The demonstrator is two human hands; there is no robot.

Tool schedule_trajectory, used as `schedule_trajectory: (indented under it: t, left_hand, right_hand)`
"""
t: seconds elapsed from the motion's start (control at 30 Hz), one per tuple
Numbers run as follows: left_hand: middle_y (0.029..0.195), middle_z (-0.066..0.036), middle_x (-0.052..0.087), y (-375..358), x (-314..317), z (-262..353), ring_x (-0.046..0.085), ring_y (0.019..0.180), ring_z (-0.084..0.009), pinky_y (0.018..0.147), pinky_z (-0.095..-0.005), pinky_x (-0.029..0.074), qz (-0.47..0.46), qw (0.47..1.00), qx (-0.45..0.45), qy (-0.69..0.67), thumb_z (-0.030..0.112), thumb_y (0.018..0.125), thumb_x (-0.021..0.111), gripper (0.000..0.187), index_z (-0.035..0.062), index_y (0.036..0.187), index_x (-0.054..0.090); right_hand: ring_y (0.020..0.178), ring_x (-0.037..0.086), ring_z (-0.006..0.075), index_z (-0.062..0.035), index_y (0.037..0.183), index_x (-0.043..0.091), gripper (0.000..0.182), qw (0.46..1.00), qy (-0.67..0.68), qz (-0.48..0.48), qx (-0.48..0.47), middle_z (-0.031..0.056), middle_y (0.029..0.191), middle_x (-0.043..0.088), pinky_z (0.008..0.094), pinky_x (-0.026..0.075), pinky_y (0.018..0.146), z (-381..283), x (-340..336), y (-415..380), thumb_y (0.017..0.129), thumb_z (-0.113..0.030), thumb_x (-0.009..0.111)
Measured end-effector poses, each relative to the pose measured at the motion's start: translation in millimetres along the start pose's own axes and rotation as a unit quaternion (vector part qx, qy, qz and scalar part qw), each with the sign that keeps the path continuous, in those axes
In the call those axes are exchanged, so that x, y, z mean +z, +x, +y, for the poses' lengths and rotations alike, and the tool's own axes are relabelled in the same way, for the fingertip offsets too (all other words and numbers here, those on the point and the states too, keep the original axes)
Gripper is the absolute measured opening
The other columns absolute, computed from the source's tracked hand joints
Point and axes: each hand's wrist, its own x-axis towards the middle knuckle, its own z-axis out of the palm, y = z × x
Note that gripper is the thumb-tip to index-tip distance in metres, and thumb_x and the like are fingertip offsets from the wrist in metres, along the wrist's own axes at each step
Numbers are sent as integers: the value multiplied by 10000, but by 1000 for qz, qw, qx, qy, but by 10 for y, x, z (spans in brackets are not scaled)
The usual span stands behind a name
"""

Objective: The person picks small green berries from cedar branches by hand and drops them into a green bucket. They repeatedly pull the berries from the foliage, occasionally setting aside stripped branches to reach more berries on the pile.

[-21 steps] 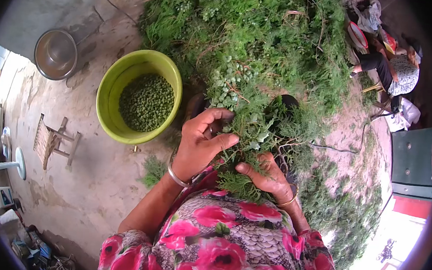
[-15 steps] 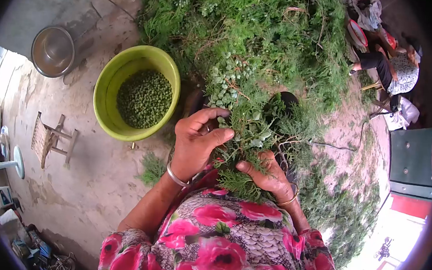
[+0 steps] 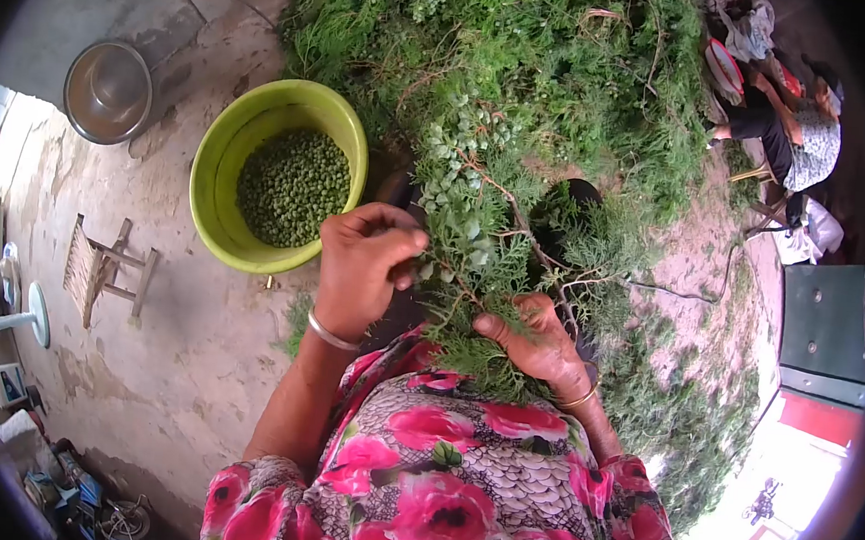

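Note:
A leafy conifer branch point(image 3: 516, 221) with flat green sprays and clusters of pale green cones point(image 3: 460, 162) lies across my lap. My right hand point(image 3: 540, 343) is closed round its lower stem, thumb toward the left. My left hand point(image 3: 362, 270) has its thumb and fingers pinched together just left of the branch; what is between the fingertips is too small to make out. Close beyond that hand stands a yellow-green tub point(image 3: 207, 219), partly filled with small round green cones point(image 3: 293, 190).
Cut conifer branches point(image 3: 528, 56) are heaped ahead. A metal basin point(image 3: 109, 97) and a small wooden stool point(image 3: 106, 272) stand on the concrete at left. Another person point(image 3: 812, 146) sits at the far right near a dark green panel point(image 3: 821, 307). More greenery point(image 3: 682, 428) lies at right.
My left hand has drawn back from the branch, leftward toward the tub, with its fingers pinched. The right hand keeps its hold on the branch, whose cone-bearing part is now more exposed.

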Motion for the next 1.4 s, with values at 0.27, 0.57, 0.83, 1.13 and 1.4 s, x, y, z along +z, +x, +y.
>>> schedule_trajectory:
  t: [0.27,0.57,0.83,1.13,1.4]
  left_hand:
    - [911,-151,576,239,-619,71,546,728,-163,504,-202,449,-42,946,-57,-317,118,899,562,128,-7,927,561]
    - [724,-73,580,-95,30,-171,499,568,-100,427,-202,364,-61,985,-47,-153,114,855,662,128,5,867,597]
    - [632,39,487,-69,168,-36,377,504,-19,435,-187,288,-60,998,-6,-20,122,852,675,158,-14,812,606]
    - [664,-12,508,48,81,-60,404,517,-55,425,-180,309,-29,976,-70,-202,106,889,591,94,20,856,574]
    - [786,-127,599,-119,-34,117,506,571,-109,422,-207,410,-76,980,-51,-177,61,841,587,108,-26,904,602]
  right_hand:
    - [915,573,187,-33,1067,632,343,986,92,-79,117,76,982,648,334,442,839,-153,-236,65,810,-228,750]
    - [643,466,177,-8,841,630,290,985,165,-40,37,110,703,567,329,411,630,-42,-82,53,848,-286,712]
    - [612,400,149,-1,775,571,299,987,151,-49,1,62,640,506,317,372,574,-110,-83,96,851,-251,716]
    - [615,457,208,-6,857,615,297,997,14,-75,18,102,697,574,339,412,615,4,-128,71,869,-296,681]
    - [884,555,173,-20,1028,630,310,968,83,-154,178,62,980,639,330,442,805,-315,-326,181,824,-226,741]
